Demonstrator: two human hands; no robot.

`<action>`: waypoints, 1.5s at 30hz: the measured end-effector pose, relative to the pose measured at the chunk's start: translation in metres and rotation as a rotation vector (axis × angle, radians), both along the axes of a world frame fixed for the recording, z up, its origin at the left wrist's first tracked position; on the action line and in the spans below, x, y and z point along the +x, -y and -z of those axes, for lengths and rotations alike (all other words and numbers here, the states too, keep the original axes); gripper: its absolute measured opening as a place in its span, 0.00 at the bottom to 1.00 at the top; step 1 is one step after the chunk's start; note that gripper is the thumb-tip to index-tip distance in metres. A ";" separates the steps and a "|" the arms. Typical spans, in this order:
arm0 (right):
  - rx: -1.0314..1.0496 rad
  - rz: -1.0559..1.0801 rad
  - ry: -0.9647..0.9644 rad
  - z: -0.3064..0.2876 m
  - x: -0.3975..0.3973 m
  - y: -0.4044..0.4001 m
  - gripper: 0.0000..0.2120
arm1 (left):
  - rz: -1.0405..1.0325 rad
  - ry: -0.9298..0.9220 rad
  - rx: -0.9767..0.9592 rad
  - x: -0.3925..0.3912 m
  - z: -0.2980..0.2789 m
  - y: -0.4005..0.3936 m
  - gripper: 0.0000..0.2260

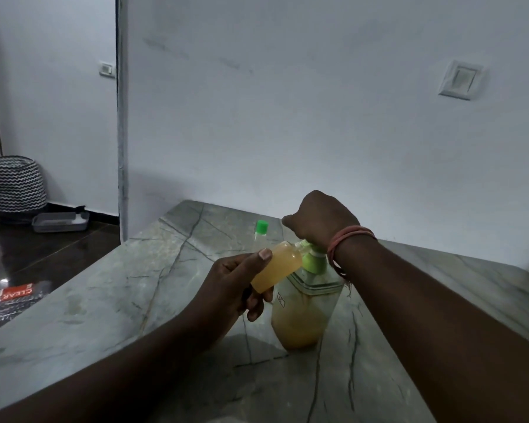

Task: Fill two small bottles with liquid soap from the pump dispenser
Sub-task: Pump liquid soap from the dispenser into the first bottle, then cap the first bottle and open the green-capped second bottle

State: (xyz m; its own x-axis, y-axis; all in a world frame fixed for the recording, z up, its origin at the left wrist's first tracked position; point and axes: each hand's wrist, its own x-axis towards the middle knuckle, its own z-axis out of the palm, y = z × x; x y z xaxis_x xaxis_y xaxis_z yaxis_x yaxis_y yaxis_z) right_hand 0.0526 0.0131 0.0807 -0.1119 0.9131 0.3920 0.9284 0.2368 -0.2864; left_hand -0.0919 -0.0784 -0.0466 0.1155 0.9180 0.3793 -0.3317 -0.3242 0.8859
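Observation:
A clear pump dispenser [300,315] with orange-yellow soap in its lower half stands on the grey marble counter [110,300]. Its green pump collar [313,259] shows under my right hand [321,221], which rests on top of the pump head with fingers curled over it. My left hand [235,285] grips a small bottle [277,265] full of yellow soap, tilted with its mouth against the pump spout. Behind them stands a second small clear bottle with a green cap [261,227], its body mostly hidden.
The counter ends at a left edge dropping to a dark floor. On the floor lie a packet marked CLEAR [11,296], a grey tray [60,222] and a black-and-white patterned basket [17,184]. A white wall stands close behind the counter.

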 end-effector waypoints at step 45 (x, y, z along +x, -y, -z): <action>0.358 -0.329 -0.212 0.106 -0.050 0.109 0.17 | -0.160 0.154 -0.053 -0.040 0.005 -0.032 0.11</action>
State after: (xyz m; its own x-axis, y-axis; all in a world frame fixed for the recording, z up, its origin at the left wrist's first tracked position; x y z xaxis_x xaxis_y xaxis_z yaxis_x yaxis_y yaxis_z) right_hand 0.0022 -0.0957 -0.0251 -0.2541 0.6484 0.7177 0.7190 0.6230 -0.3082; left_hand -0.1317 -0.0463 -0.0520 -0.0884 0.9392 0.3319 -0.4121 -0.3378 0.8462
